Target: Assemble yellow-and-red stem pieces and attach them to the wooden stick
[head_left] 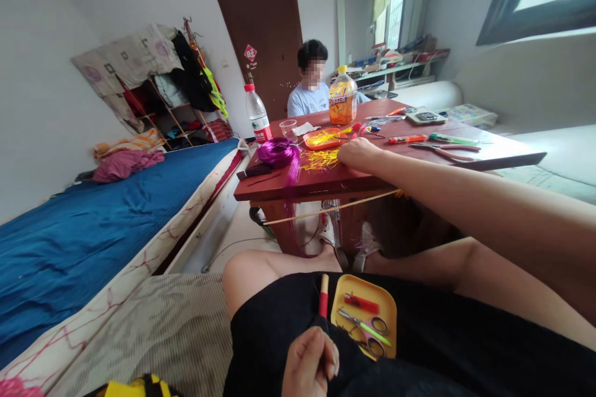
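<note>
My left hand (311,356) is closed above my lap, its fingers curled and pressed together; what they hold is hidden. Close above it lies a short stick with a red-wrapped end (323,301). Beside it on my lap rests a yellow tray (392,313) with small scissors (365,327) and a red piece (361,303). My right hand (359,154) reaches to the table, its fingers bent down at a pile of yellow and red strips (320,159). Its fingertips are hidden. A bundle of purple strands (278,154) lies left of the pile.
On the brown table (298,185) stand a water bottle (257,113), a jug of orange drink (343,99) and a clear cup (288,130). Pliers (447,150) lie at right. A thin stick (326,209) crosses before the table edge. A person (307,99) sits opposite.
</note>
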A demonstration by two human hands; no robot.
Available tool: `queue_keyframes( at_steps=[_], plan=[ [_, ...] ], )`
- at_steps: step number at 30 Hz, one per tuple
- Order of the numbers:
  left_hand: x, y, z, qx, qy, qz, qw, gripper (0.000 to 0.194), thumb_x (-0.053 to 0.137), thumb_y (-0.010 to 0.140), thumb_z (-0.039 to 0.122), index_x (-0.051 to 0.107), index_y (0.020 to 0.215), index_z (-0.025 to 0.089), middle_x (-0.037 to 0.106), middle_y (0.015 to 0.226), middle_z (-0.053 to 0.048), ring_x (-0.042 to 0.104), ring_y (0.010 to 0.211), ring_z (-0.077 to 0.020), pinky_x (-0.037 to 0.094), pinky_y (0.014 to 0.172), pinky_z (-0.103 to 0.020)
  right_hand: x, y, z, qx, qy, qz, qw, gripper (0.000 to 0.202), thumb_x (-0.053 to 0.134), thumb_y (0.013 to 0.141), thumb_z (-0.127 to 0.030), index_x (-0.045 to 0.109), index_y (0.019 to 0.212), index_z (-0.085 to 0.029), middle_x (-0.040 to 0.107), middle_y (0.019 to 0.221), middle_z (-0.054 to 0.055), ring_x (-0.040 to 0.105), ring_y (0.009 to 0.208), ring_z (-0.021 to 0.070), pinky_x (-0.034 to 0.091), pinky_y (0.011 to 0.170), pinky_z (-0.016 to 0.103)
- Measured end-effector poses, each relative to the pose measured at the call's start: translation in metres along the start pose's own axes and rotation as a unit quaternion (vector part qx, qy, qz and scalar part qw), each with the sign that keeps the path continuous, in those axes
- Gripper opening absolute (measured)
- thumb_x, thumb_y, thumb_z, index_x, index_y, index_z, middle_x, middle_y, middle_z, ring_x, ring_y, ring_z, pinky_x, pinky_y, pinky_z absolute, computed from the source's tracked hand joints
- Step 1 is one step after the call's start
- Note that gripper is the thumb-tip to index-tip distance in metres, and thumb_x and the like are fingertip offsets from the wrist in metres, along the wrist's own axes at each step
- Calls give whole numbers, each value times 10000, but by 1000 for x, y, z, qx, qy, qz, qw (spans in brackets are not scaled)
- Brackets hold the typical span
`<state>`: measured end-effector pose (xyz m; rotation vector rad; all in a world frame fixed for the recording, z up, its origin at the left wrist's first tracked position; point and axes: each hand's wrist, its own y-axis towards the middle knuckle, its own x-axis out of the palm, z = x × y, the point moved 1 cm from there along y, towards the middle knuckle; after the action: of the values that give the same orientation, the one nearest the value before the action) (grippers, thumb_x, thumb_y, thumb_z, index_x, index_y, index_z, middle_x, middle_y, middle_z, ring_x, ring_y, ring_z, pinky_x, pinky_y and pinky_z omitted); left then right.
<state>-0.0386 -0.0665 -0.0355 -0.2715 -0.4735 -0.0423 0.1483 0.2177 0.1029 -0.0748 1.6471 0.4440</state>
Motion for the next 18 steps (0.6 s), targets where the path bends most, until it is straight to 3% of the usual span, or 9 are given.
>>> queue_keyframes(
  at_steps=[4,7,10,13,15,16,18],
  plan=[
    [-1,1,1,2,4,0,1000,452,672,650,513,509,443,145,377,411,33,335,437,-85,184,475,-247,-12,0,-2,19,31,23,999,289,535,868,-297,528,1117,-151,566,1109,70,584,919,192,496,771,393],
    [4,-2,8,16,-24,6,1000,432,680,657,481,509,444,147,372,411,37,336,443,-87,207,483,-246,-29,-25,-3,47,66,57,995,214,502,880,-274,568,1017,-123,604,1004,73,594,870,192,483,752,379],
    [16,-4,16,39,-90,29,995,400,682,674,436,509,451,153,379,429,40,353,471,-92,258,510,-242,-35,-88,-19,46,122,87,988,275,318,906,-187,577,884,-98,628,855,107,596,816,219,452,728,348],
    [27,-3,22,51,-133,53,988,361,696,668,385,514,458,155,402,452,40,366,492,-95,287,524,-238,-18,-176,-56,-15,219,55,974,282,278,905,-205,541,808,-171,634,799,42,596,733,149,466,661,227],
    [34,-3,23,61,-130,58,988,343,685,681,368,524,467,153,427,472,33,389,517,-102,308,546,-239,3,-230,-86,-52,448,-5,893,241,303,907,-252,530,846,-200,647,891,50,604,798,163,479,676,231],
    [37,-4,22,66,-124,57,988,342,677,689,366,526,469,152,438,481,29,395,529,-104,317,561,-240,15,-251,-99,-47,497,-30,866,205,331,902,-264,525,860,-212,641,974,60,605,862,172,481,724,243],
    [42,-5,21,67,-122,47,989,349,667,698,370,523,469,150,447,489,28,392,535,-101,327,577,-239,36,-278,-120,-42,531,-16,846,173,371,879,-261,516,795,-219,590,1143,85,547,1060,207,439,869,287]
  ],
)
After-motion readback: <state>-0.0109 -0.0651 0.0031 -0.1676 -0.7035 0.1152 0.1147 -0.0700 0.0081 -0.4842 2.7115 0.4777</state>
